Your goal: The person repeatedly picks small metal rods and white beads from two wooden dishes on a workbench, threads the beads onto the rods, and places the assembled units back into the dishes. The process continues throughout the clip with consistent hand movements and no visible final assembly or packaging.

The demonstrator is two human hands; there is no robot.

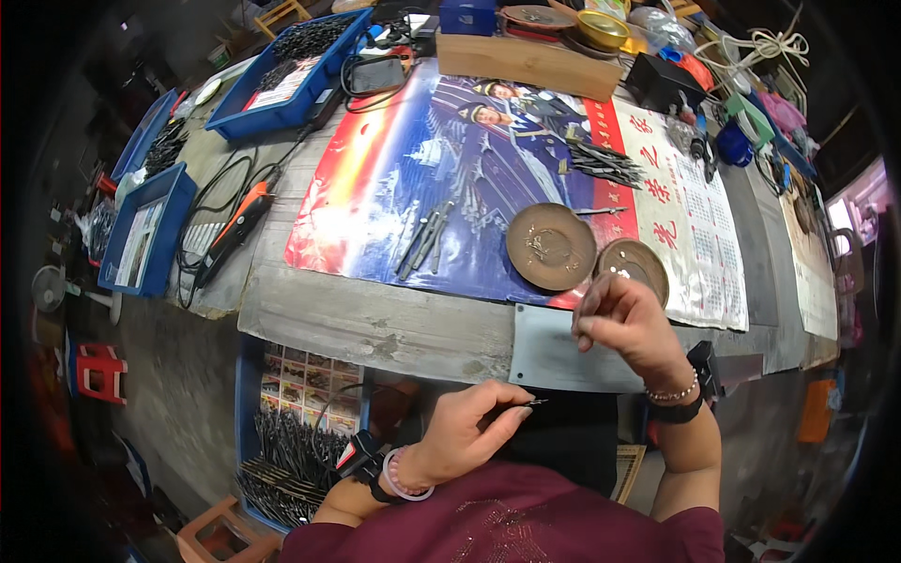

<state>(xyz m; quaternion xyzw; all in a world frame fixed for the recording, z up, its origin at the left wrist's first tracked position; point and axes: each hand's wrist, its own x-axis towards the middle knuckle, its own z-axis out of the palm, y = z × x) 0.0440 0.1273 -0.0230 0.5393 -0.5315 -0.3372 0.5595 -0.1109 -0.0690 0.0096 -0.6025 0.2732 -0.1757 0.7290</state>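
a cluttered grey surface (366, 328), seen from above

a red, blue and white poster (375, 178) covers much of the surface's middle. at the near left, below the edge, a blue bin (250, 375) holds a heap of thin dark rods (291, 436). a wooden block (507, 68) stands at the far side. a pale plate (540, 352) lies along the near edge.

the left hand (469, 432) is just in front of that edge, left of the right hand (627, 324), which is over the plate, by the smaller dish (652, 258). the right hand's fingers are curled in narrow; i cannot tell whether they meet or hold anything.

the larger brown dish (519, 253) sits to the left of the smaller, both with small pale bits inside. farther right is a bundle of dark rods (605, 164).

smallest, a thin dark piece (538, 403) is pinched between the left thumb and forefinger, its end sticking out to the right.
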